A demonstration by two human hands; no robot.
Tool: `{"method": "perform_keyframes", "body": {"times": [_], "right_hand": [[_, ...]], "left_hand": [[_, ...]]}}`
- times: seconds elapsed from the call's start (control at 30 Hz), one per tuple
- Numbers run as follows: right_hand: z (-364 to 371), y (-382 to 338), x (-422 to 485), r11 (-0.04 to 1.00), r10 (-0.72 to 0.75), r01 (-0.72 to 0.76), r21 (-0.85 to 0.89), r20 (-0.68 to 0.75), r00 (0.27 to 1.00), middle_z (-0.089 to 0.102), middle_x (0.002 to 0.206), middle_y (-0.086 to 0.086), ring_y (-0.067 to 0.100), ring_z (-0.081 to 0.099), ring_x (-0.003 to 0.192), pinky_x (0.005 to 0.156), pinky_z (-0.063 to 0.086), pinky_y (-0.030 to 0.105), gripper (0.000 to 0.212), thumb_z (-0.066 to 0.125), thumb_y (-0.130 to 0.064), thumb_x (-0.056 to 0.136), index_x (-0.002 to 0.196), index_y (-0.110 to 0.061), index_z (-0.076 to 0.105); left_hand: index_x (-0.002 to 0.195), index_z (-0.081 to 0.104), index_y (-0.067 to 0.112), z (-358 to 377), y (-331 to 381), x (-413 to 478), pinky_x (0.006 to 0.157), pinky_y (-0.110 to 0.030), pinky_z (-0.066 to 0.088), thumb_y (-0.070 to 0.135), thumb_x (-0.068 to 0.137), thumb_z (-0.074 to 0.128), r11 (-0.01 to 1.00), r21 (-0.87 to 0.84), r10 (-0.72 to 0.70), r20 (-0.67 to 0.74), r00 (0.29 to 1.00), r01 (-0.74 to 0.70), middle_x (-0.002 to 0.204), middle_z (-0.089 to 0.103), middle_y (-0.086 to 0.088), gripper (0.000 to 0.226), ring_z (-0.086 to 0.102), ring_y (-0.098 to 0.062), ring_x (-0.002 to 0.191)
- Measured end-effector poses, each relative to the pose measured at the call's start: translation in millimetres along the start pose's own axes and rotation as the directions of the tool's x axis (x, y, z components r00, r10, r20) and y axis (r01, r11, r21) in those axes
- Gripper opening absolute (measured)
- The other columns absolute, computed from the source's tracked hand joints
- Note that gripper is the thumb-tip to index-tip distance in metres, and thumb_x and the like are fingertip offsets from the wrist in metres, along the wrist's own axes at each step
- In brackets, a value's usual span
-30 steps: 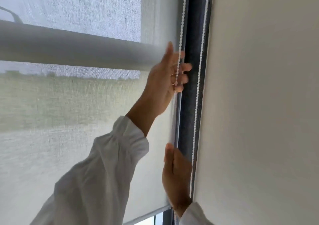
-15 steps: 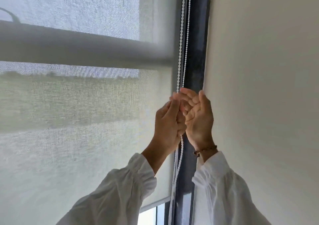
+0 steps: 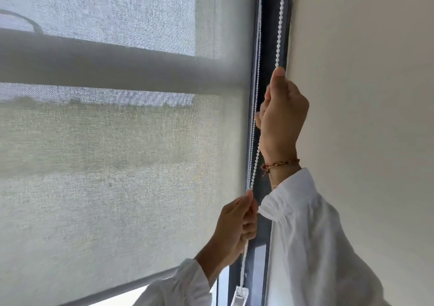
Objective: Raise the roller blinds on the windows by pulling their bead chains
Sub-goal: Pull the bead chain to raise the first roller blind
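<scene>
The right hand [image 3: 283, 120] is high up beside the dark frame [image 3: 270, 35], and it is clenched around the bead chain [image 3: 279, 28]. The thumb points upward, and the chain comes out just above the thumb tip and runs straight up along the frame, out of the top of the picture. Below this fist the chain goes down and a little to the left, to the left hand [image 3: 237, 230]. A red and yellow thread bracelet [image 3: 280, 164] sits on the right wrist, just under the grip, and below it begins a white sleeve [image 3: 310, 247].

The left hand is lower and is clenched too, with the chain pinched between the thumb and the curled fingers. The chain enters this grip from above, at the thumb tip, and leaves it at the bottom of the fist. From there it hangs down to a small white piece [image 3: 240, 292] near the lower edge of the picture; what this piece is exactly, I cannot tell. A second thin strand of chain runs close along the frame, just left of the right hand.

To the left of both grips hangs the blind [image 3: 117, 164], a grey woven fabric that lets light through. Its bottom bar [image 3: 131, 287] lies below and left of the left hand, and a bright strip of window shows under it. To the right of the right hand there is the plain wall [image 3: 364, 94]
</scene>
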State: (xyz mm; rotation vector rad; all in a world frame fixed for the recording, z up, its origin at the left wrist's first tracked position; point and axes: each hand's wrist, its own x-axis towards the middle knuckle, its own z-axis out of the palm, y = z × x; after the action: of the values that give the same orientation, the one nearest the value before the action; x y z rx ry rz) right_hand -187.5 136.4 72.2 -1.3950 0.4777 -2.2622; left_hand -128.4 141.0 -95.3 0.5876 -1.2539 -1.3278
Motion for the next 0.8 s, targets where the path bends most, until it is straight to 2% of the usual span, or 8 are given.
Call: {"method": "perform_keyframes", "body": {"times": [0.1,0.17,0.33,0.4,0.47,0.57,0.7,0.8], "right_hand": [[-6.8,-2.4,-2.5,0.994,-0.105,0.103,-0.033,-0.082,0.991,0.031,0.043,-0.011,0.018,0.023,0.045,0.051,0.025,0.032,0.047,0.047,-0.044,0.084,0.043,-0.026,0.033],[-17.8,2.1,-11.7,0.989,-0.138,0.131,-0.074,-0.103,0.985,0.033,0.040,-0.011,0.019,0.025,0.044,0.050,0.027,0.034,0.045,0.046,-0.050,0.081,0.043,-0.027,0.035],[-44.0,45.8,-79.3,0.952,-0.125,0.105,-0.286,-0.053,0.991,0.042,0.043,-0.006,0.014,0.036,0.042,0.043,0.035,0.039,0.042,0.042,-0.055,0.086,0.050,-0.033,0.042],[-52.2,62.1,-109.9,0.935,-0.140,0.135,-0.328,0.009,0.990,0.039,0.044,-0.005,0.005,0.032,0.040,0.042,0.030,0.027,0.044,0.037,-0.059,0.087,0.051,-0.033,0.039],[-60.8,75.7,-132.7,0.910,-0.165,0.178,-0.375,0.066,0.984,0.036,0.045,-0.004,0.003,0.028,0.039,0.041,0.021,0.016,0.043,0.034,-0.057,0.089,0.054,-0.033,0.032],[-67.6,90.3,-145.4,0.904,-0.087,0.131,-0.406,0.125,0.988,0.037,0.049,-0.005,0.005,0.024,0.041,0.041,0.021,0.026,0.047,0.036,-0.054,0.091,0.053,-0.026,0.033],[-60.8,94.5,-124.2,0.962,0.242,-0.231,-0.147,0.059,0.969,0.039,0.043,-0.013,0.003,0.030,0.047,0.055,0.027,0.027,0.049,0.039,-0.040,0.094,0.047,-0.028,0.047],[-60.7,85.0,-92.3,0.926,0.369,-0.364,-0.097,0.034,0.929,0.062,0.069,-0.013,0.004,0.055,0.070,0.077,0.040,0.032,0.058,0.016,-0.050,0.095,0.065,-0.027,0.061]], "left_hand": [[0.077,0.070,0.021,-3.1,9.7,4.5,0.076,-0.032,0.037,0.048,0.082,0.048,0.998,0.068,0.011,-0.003,1.000,-0.011,0.080,0.063,-0.002,0.035,0.055,-0.018,0.080],[0.097,0.067,0.024,-5.9,24.0,10.6,0.093,-0.034,0.037,0.053,0.078,0.042,0.995,0.098,0.026,-0.009,1.000,-0.025,0.105,0.066,0.003,0.043,0.056,-0.015,0.107],[0.107,0.058,0.023,9.7,96.8,24.3,0.109,-0.038,0.035,0.047,0.089,0.040,0.956,0.179,0.233,0.031,0.972,-0.234,0.113,0.062,0.005,0.035,0.052,-0.017,0.120],[0.102,0.059,0.023,24.4,126.7,27.0,0.103,-0.036,0.042,0.033,0.092,0.041,0.921,0.208,0.324,0.063,0.944,-0.330,0.107,0.064,0.004,0.023,0.057,-0.019,0.114],[0.097,0.060,0.020,41.2,147.0,28.0,0.077,-0.023,0.049,0.031,0.094,0.041,0.920,0.150,0.352,0.082,0.932,-0.361,0.089,0.064,0.004,0.022,0.062,-0.013,0.087],[0.084,0.063,0.014,54.6,150.8,37.5,0.039,-0.017,0.025,0.035,0.093,0.044,0.938,0.066,0.345,-0.068,0.936,-0.341,0.048,0.040,0.009,0.029,0.032,-0.004,0.043],[0.060,0.049,0.015,54.8,137.7,42.4,0.032,-0.015,0.016,0.031,0.096,0.039,0.885,-0.123,0.439,-0.103,0.893,-0.449,0.035,0.030,0.010,0.040,0.021,-0.004,0.031],[0.060,0.045,0.015,51.3,125.2,42.4,0.030,-0.014,0.016,0.031,0.096,0.037,0.883,-0.191,0.429,-0.045,0.902,-0.430,0.035,0.030,0.010,0.040,0.021,-0.004,0.029]]}}
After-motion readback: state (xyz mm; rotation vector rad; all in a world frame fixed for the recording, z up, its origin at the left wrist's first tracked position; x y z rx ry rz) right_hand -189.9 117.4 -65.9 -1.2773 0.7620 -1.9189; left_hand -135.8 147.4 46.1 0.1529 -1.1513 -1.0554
